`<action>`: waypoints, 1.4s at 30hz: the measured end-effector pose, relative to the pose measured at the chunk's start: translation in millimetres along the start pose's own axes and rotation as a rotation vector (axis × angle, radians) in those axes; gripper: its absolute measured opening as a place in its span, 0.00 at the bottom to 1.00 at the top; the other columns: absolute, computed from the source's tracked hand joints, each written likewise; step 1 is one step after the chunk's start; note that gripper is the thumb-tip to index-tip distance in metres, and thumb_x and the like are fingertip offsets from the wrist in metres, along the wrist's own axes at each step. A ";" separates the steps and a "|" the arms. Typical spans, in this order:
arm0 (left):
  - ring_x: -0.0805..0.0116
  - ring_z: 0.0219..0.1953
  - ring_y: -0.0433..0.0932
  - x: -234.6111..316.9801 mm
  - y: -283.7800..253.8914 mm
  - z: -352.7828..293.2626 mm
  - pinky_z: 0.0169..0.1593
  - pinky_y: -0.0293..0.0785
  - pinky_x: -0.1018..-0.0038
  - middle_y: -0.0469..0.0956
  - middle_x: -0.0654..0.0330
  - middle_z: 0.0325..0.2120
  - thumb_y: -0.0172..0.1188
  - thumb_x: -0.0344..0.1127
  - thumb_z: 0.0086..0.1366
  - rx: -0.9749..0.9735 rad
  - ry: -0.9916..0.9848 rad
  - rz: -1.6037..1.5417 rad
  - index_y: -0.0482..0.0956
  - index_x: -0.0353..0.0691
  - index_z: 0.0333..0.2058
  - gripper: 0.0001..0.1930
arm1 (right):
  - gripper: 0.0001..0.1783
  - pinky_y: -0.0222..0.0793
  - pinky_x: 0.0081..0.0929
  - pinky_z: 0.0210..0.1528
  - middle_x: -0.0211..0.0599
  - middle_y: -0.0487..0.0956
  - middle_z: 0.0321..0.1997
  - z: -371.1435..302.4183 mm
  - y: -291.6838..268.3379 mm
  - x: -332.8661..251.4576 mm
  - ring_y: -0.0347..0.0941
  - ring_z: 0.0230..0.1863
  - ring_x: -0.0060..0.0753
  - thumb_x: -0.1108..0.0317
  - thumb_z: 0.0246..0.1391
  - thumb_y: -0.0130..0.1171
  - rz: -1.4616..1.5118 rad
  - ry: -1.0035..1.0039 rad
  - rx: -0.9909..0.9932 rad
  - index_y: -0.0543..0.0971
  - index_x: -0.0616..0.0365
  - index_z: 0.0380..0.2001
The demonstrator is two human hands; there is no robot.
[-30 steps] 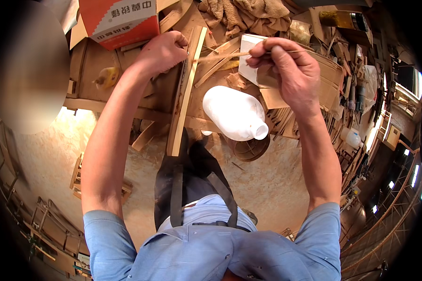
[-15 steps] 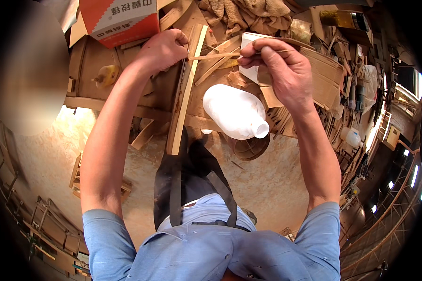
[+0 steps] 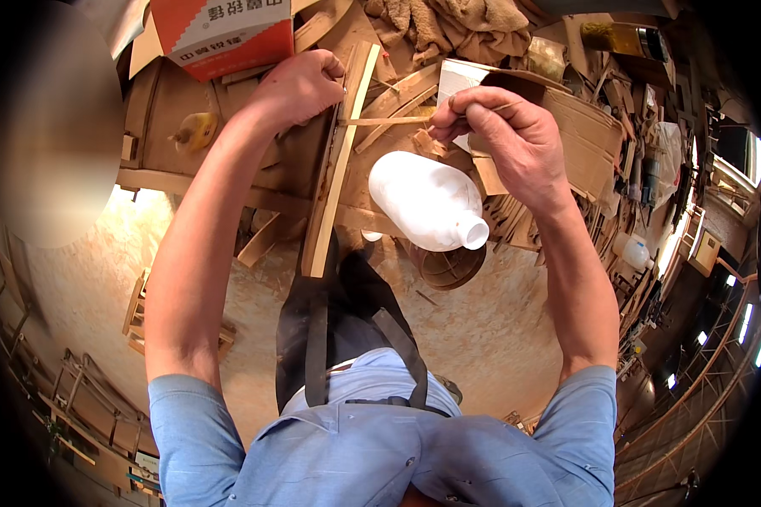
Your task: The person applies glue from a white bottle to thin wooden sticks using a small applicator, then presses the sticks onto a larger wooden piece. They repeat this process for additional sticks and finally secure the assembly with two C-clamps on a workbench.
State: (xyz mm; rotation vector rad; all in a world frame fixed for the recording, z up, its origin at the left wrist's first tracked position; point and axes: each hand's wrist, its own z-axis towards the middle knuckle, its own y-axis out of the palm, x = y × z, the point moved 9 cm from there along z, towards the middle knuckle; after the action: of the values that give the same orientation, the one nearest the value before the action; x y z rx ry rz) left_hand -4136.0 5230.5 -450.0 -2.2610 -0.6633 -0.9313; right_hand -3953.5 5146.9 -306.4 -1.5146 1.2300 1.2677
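A long wooden strip (image 3: 340,169) with a pale edge lies across the front of the workbench, its near end jutting out over my legs. My left hand (image 3: 306,86) is closed at the strip's left side near its far end; its fingertips are partly hidden. Between thumb and fingers of my right hand (image 3: 516,139) I pinch a thin flat wooden stick (image 3: 385,122). The stick's tip lies across the strip, just on the near side of my left fingers. Below my right hand, a white plastic jug (image 3: 423,196) rests on its side, mouth toward me.
A red and white box (image 3: 228,38) stands beyond my left hand. Cloth (image 3: 448,25) is bunched at the back, with cardboard (image 3: 583,139) and wood scraps on the right. A yellowish bottle (image 3: 196,131) lies at the left. Under the bench's front edge sits a round container (image 3: 444,269).
My right hand has come slightly toward me, and the stick's tip has shifted nearer along the strip. My left hand stays at the strip's far end.
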 end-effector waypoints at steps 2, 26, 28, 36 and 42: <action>0.70 0.21 0.74 0.9 0.1 0.3 0.26 0.70 0.69 0.79 0.57 0.25 0.58 0.33 0.56 0.003 0.014 0.001 0.77 0.34 0.49 0.21 | 0.12 0.80 0.29 0.49 0.44 0.84 0.43 -2.2 -2.8 -0.3 0.81 0.44 0.31 0.73 0.69 0.50 0.033 -0.001 0.010 0.78 0.67 0.49; 0.72 0.17 0.72 0.2 0.8 3.6 0.21 0.68 0.70 0.77 0.59 0.21 0.58 0.35 0.58 0.028 0.054 0.008 0.78 0.37 0.48 0.19 | 0.13 0.82 0.32 0.48 0.48 0.83 0.43 -7.7 -6.1 -21.0 0.83 0.45 0.37 0.72 0.69 0.49 0.007 -0.059 -0.006 0.79 0.68 0.48; 0.72 0.18 0.73 3.8 0.4 -2.7 0.22 0.68 0.69 0.78 0.59 0.22 0.58 0.35 0.58 0.024 0.047 -0.035 0.79 0.37 0.48 0.19 | 0.14 0.83 0.34 0.48 0.51 0.83 0.45 -14.5 -20.1 -48.6 0.82 0.45 0.40 0.72 0.70 0.46 0.046 -0.191 0.037 0.78 0.70 0.49; 0.74 0.29 0.76 0.6 -3.6 -3.7 0.32 0.72 0.74 0.79 0.61 0.29 0.59 0.37 0.62 0.113 0.078 -0.044 0.75 0.33 0.52 0.21 | 0.21 0.82 0.47 0.44 0.56 0.77 0.50 -124.3 -85.1 -116.7 0.80 0.45 0.53 0.61 0.71 0.48 0.253 -0.463 0.305 0.75 0.67 0.55; 0.75 0.32 0.76 27.1 -20.7 -74.6 0.37 0.73 0.79 0.80 0.57 0.38 0.56 0.35 0.67 0.344 0.163 -0.221 0.72 0.30 0.55 0.21 | 0.16 0.80 0.39 0.34 0.44 0.80 0.38 -237.6 -128.9 -139.6 0.79 0.34 0.41 0.61 0.70 0.50 0.296 -0.425 0.596 0.79 0.60 0.48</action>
State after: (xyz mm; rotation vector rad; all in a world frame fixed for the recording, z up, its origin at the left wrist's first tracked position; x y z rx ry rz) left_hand -4165.5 5199.6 -380.0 -1.8155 -0.9348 -1.0062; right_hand -3780.9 4972.3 -126.6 -0.6185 1.4035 1.1789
